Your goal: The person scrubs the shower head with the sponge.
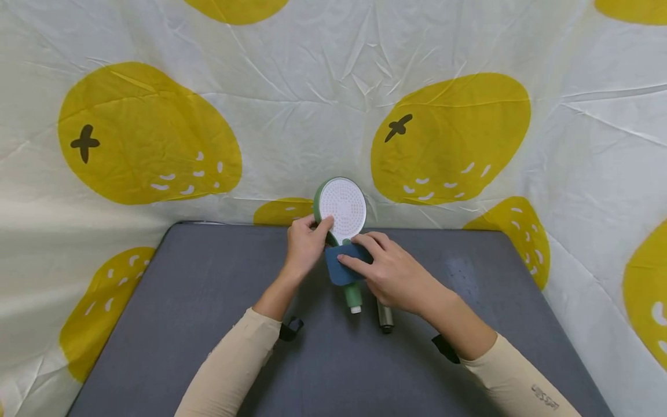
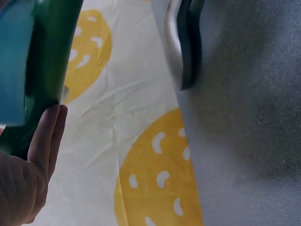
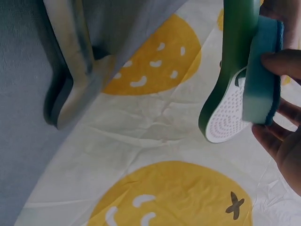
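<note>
A green shower head (image 1: 342, 211) with a white perforated face is held up above the far part of the table. My left hand (image 1: 305, 246) grips it at the lower left of its round head, thumb on the face. In the left wrist view, fingers (image 2: 44, 136) lie along the green back. My right hand (image 1: 393, 269) pinches a blue sponge (image 1: 341, 269), which covers part of the handle. The sponge's paler side (image 3: 258, 70) faces the shower head in the right wrist view. Below the sponge, the handle's end (image 1: 353, 295) with its white tip sticks out.
On the dark grey table (image 1: 208, 301) lies a metallic, bar-like object (image 1: 385, 315), partly hidden behind my right hand. It looks bent in the right wrist view (image 3: 70, 52). A white cloth (image 1: 302, 133) with yellow fruit prints hangs behind and beside the table.
</note>
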{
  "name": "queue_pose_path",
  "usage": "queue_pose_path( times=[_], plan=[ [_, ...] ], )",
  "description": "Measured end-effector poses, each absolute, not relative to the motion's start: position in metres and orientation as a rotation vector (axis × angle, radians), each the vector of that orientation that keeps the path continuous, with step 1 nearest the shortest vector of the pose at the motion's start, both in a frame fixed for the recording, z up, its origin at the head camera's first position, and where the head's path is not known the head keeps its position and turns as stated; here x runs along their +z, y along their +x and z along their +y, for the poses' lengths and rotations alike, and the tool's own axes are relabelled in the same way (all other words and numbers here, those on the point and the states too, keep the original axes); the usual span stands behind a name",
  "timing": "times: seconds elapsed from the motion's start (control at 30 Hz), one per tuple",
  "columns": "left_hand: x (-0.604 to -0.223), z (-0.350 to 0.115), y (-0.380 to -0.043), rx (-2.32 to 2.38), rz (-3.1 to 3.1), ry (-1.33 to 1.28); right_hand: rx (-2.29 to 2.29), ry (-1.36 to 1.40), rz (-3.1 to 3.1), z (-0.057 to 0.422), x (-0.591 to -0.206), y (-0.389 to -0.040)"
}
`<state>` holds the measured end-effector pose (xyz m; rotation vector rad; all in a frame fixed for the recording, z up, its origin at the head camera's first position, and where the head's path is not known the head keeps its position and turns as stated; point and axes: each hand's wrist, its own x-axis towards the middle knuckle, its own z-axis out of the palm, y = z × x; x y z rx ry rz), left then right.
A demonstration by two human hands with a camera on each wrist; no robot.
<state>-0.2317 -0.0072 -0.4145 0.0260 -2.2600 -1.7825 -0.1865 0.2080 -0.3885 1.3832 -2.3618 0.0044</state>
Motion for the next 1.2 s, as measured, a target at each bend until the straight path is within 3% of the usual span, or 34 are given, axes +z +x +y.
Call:
queue_pose_path(
  times=[0.63, 0.9, 1.2],
  plan=[
    [-0.413, -0.016, -0.237, -2.058, -2.071, 0.011, 0.289, 1.609, -2.279, 0.223, -0.406, -0.154],
    [-0.408, -0.018, -0.234, -2.108, -2.013, -0.027, 0.277, 1.502, -2.299, 0.219, -0.402, -0.161],
    [-0.404, -0.017, -0.228, -2.112, -2.015, -0.056, 0.365, 1.378, -2.276, 0.217, -0.388, -0.192]
  ],
)
